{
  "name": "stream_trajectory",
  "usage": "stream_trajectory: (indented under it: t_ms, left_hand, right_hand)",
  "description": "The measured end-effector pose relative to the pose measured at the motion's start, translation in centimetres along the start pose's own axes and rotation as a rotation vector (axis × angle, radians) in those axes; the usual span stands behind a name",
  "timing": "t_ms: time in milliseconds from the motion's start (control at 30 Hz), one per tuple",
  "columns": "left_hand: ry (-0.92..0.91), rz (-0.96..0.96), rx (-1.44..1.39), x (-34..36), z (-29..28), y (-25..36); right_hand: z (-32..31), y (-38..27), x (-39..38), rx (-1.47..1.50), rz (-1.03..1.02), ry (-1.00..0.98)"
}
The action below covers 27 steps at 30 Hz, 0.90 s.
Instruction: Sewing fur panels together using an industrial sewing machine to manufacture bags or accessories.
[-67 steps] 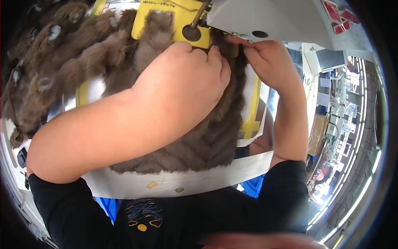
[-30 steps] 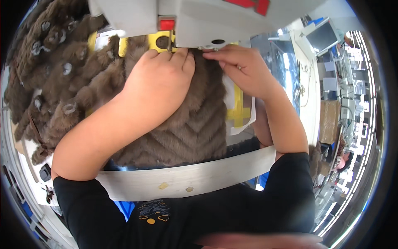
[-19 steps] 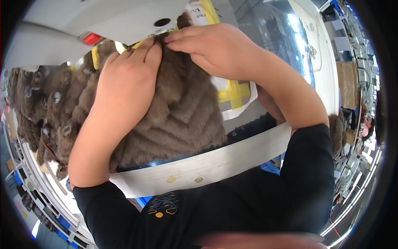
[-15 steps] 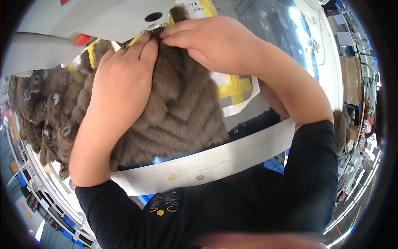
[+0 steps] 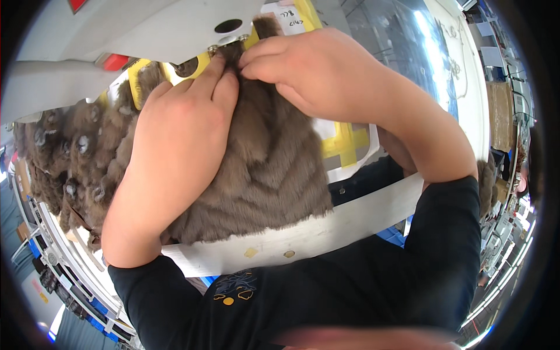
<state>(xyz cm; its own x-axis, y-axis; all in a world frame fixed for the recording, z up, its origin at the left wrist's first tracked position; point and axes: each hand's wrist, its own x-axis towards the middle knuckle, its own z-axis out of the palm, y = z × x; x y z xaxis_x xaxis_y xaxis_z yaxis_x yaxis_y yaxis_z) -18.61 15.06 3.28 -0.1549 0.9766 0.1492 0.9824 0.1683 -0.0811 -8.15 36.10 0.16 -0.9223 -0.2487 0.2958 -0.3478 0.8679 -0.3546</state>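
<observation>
A brown fur piece (image 5: 274, 186) with chevron strips lies beneath both hands and runs up to a grey sewing machine head (image 5: 146, 29) with a red button, a dark oval opening and small metal parts. My left hand (image 5: 184, 128) presses on the fur, fingers bent and close together, index fingertip at the metal parts. My right hand (image 5: 318, 70) pinches the fur just right of them, thumb and fingers together. A yellow plate (image 5: 140, 87) shows under the machine. A white sheet with yellow tape (image 5: 344, 143) lies right of the fur.
A heap of brown fur pieces (image 5: 70, 151) fills the left. A white board (image 5: 373, 207) crosses in front of my body. On the right are a shiny clear surface (image 5: 408, 52), a cardboard box (image 5: 499, 116) and cluttered benches. Blue bins (image 5: 389, 233) show below the board.
The view has swung, putting the machine head at the upper left. My right hand has moved from the machine's edge onto the fur beside my left fingers. Since the last frame both hands shifted only slightly.
</observation>
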Motion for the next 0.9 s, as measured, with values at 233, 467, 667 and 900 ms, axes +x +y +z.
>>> stream_trajectory:
  t_ms: [233,467,667,900]
  left_hand:
    - [-0.079,0.045,0.014,-0.3,-0.9,0.6]
    - [-0.129,0.071,-0.014,-0.5,-1.3,0.9]
    - [-0.132,0.085,-0.045,0.1,-1.0,1.2]
    - [-0.111,0.085,-0.031,0.0,-1.2,1.0]
  right_hand:
    - [-0.5,-0.8,-0.2,0.03,0.026,-0.057]
    - [-1.0,-1.3,-0.2,-0.015,-0.023,-0.095]
    - [-1.9,-1.2,-0.4,-0.087,0.0,-0.139]
    - [-1.6,-1.3,-0.5,-0.052,0.01,-0.17]
